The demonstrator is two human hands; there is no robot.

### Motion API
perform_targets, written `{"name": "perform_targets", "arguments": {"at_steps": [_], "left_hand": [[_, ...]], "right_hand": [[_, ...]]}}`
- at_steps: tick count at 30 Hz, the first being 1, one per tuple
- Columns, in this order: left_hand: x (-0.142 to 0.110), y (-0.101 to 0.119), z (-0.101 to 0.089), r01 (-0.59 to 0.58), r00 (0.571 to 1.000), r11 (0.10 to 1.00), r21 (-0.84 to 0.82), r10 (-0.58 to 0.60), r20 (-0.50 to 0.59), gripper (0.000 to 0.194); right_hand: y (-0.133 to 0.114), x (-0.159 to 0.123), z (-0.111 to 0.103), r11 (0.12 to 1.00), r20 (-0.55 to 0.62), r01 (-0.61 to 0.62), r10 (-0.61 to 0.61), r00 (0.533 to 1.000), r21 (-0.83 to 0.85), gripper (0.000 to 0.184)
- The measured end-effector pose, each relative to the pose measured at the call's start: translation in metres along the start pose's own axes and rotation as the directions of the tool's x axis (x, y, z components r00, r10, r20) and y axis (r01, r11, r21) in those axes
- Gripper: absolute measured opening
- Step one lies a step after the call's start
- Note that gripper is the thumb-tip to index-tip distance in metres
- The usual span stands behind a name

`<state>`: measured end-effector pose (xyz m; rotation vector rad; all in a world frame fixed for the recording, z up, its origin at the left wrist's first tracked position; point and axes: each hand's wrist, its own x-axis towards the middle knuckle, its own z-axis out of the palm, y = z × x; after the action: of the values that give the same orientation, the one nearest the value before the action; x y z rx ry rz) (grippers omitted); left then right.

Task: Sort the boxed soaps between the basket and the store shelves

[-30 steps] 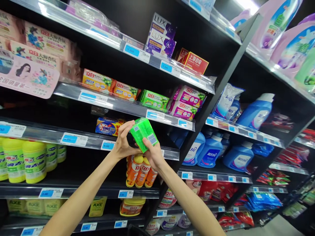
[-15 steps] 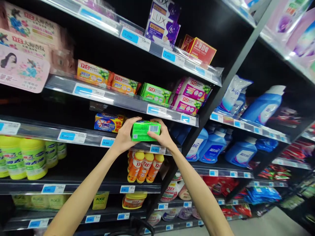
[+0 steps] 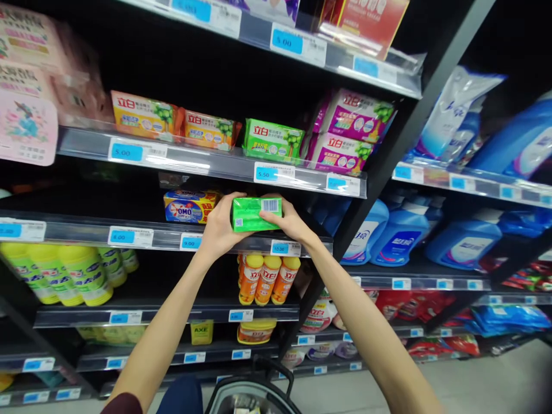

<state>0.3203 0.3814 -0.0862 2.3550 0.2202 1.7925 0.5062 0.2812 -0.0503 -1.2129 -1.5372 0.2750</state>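
Black store shelving (image 3: 383,161) across the head view, in stacked tiers with white-and-blue price labels along the rails. At the centre, held up between both hands in front of a shelf edge: a small green rectangular pack (image 3: 250,208) in shiny wrapping, long side crosswise, with a barcode at its upper right and a small square code at its lower left. Touching the shelf or apart from it, cannot tell.

Left hand (image 3: 219,224) wrapped about the pack's left end, grip pinching it. Right hand (image 3: 293,223) at its right end, grip pinching it too, with the thumb flat on the face just below the barcode and the other fingers mostly hidden behind.

Just left of the pack, past the left hand: a blue-and-yellow OMO box (image 3: 190,207). Above the pack, one shelf up: a green-and-white wrapped packet (image 3: 271,141) with red lettering; above right of it, two stacked purple packets (image 3: 353,118). Below the pack: orange bottles with yellow caps (image 3: 268,282). Well to its right: blue plastic bottles (image 3: 399,237). Far below it: a grey shopping basket (image 3: 228,391) with a black handle, contents too small to tell.
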Motion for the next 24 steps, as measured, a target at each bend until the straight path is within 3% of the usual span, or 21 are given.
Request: {"name": "perform_targets", "arguments": {"at_steps": [18,24], "left_hand": [[-0.0027,0.0015,-0.0018,-0.005,0.999,1.000,-0.013,0.006,0.034,0.078],[-0.0033,0.0011,-0.0019,-0.030,0.999,1.000,-0.008,0.030,0.020,0.070]], "right_hand": [[-0.0012,-0.0015,-0.0019,1.000,0.041,0.023,-0.023,0.999,0.000,0.059],[-0.0006,-0.0019,-0.0019,1.000,0.048,0.017,-0.018,0.999,0.009,0.060]]}}
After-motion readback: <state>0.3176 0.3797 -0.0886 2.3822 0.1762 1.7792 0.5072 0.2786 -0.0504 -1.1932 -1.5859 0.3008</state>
